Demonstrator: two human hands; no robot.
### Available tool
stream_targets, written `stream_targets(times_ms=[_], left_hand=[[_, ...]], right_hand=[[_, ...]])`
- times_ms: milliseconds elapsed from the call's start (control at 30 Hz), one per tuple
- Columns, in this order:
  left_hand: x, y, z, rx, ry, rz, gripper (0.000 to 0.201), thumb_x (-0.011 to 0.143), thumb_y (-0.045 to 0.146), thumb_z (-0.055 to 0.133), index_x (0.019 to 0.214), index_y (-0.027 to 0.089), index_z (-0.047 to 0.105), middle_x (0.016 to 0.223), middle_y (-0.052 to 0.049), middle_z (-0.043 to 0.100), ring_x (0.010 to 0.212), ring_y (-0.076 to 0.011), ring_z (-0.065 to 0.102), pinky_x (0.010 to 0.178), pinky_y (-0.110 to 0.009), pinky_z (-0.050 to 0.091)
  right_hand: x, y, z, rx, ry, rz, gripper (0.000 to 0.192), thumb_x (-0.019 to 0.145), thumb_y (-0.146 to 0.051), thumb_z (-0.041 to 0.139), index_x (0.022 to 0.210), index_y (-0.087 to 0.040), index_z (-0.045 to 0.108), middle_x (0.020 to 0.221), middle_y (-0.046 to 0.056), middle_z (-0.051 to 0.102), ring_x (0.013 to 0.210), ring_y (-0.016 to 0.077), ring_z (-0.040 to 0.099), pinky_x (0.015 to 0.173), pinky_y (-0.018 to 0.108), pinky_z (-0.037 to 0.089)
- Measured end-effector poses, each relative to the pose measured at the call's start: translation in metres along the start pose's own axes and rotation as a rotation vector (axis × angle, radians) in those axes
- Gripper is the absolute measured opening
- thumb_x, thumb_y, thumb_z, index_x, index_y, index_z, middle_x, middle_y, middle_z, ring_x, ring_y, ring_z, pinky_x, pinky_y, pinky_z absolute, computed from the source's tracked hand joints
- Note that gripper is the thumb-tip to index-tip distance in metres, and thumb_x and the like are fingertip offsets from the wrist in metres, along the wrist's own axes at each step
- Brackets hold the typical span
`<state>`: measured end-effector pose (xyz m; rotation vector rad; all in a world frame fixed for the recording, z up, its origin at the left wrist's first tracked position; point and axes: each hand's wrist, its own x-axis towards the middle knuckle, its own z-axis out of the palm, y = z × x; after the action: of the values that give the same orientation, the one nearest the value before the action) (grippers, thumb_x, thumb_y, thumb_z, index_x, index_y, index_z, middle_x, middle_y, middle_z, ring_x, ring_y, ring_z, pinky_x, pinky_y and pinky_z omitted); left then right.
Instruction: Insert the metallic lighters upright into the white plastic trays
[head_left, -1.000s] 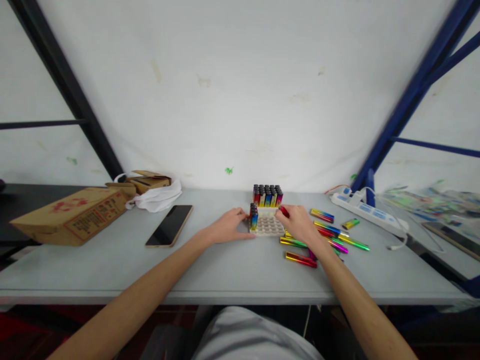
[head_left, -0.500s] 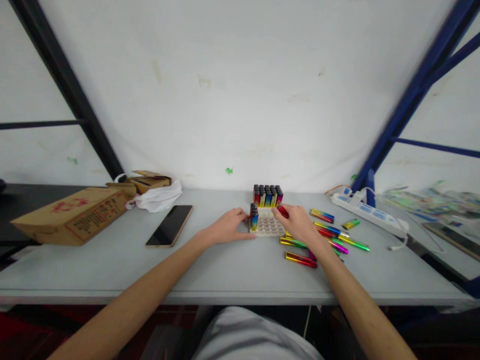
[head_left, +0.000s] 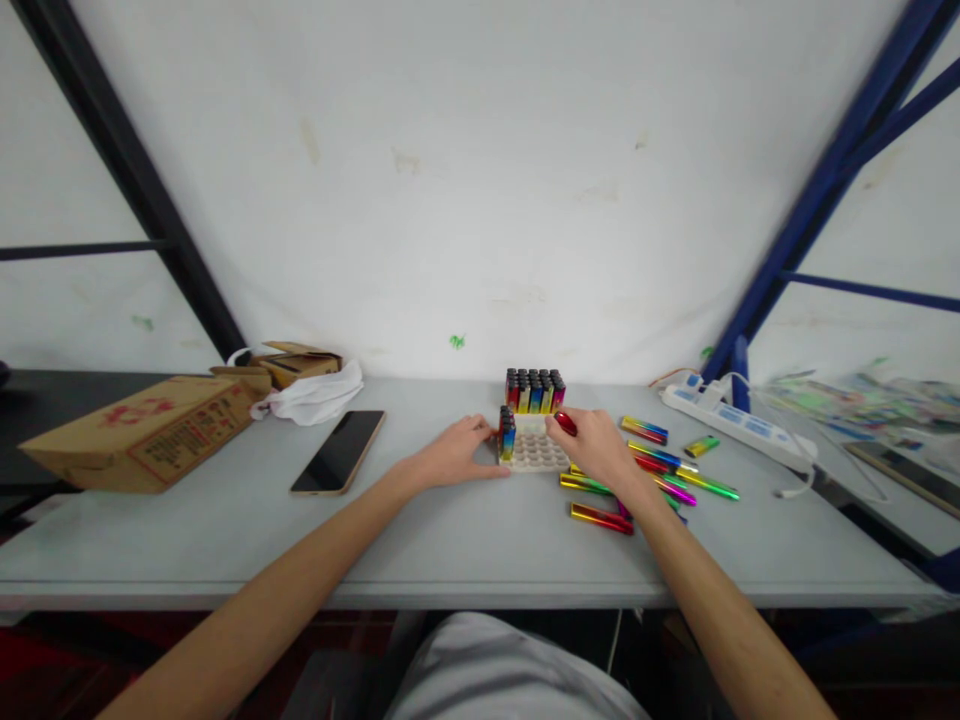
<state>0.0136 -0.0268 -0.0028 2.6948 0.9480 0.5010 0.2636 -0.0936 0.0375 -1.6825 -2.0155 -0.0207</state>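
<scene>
While a smooth pale grey table (head_left: 465,540) fills the lower half of the frame, a flat brown cardboard box (head_left: 142,428) lies at the left edge with red printing too blurred to read. Right of it sits a crumpled white cloth (head_left: 315,397), then a dark glossy phone (head_left: 340,450) with a gold rim, lying face up. At the right, a long white power strip (head_left: 739,428) with blue sockets runs diagonally toward the lower right.

Near the centre stands a white plastic tray (head_left: 534,450) dotted with round holes; upright lighters (head_left: 535,391) with black tops fill its far row, and a few more stand at its near left corner. Shiny metallic lighters (head_left: 652,470), striped in red, green, gold and magenta, lie scattered flat on the table to the right of the tray.

The left hand (head_left: 454,455) rests against the tray's left side, fingers loosely curled on it. The right hand (head_left: 600,450) hovers over the tray's right edge, fingers pinched on a red lighter (head_left: 565,423).
</scene>
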Motion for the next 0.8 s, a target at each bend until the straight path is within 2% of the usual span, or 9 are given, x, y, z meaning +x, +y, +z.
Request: stream_targets(times_ms=[200,533,800], left_hand=[[0.0001,-0.0003,0.0001,-0.017,0.010,0.010,0.061,0.084,0.068,0.069,0.119,0.018,0.069,0.112,-0.012,0.066,0.105,-0.0292,0.061,0.096,-0.040,0.049],[0.0006,0.0001,0.0001,0.001,0.015,0.009,0.061,0.084,0.065,0.070,0.121,0.017,0.069,0.113,-0.012,0.067,0.105,-0.0293,0.061,0.095,-0.039,0.049],[-0.0002,0.0019,-0.0012,0.007,0.009,0.002,0.059,0.085,0.065,0.070,0.119,0.017,0.069,0.113,-0.012,0.067,0.105,-0.0294,0.062,0.095,-0.038,0.050]], right_hand=[[0.0015,0.0037,0.0013,-0.012,0.006,0.035,0.033,0.095,-0.032,0.050,0.067,-0.019,0.063,0.061,0.005,0.064,0.055,0.0159,0.046,0.059,0.031,0.023],[0.0019,0.0052,0.0045,0.045,-0.002,0.000,0.031,0.093,-0.031,0.048,0.066,-0.020,0.056,0.060,0.004,0.061,0.055,0.0157,0.044,0.059,0.030,0.023],[0.0021,0.0061,0.0043,0.083,0.056,-0.028,0.042,0.103,-0.050,0.045,0.074,-0.022,0.056,0.061,0.002,0.060,0.056,0.0177,0.049,0.060,0.030,0.027]])
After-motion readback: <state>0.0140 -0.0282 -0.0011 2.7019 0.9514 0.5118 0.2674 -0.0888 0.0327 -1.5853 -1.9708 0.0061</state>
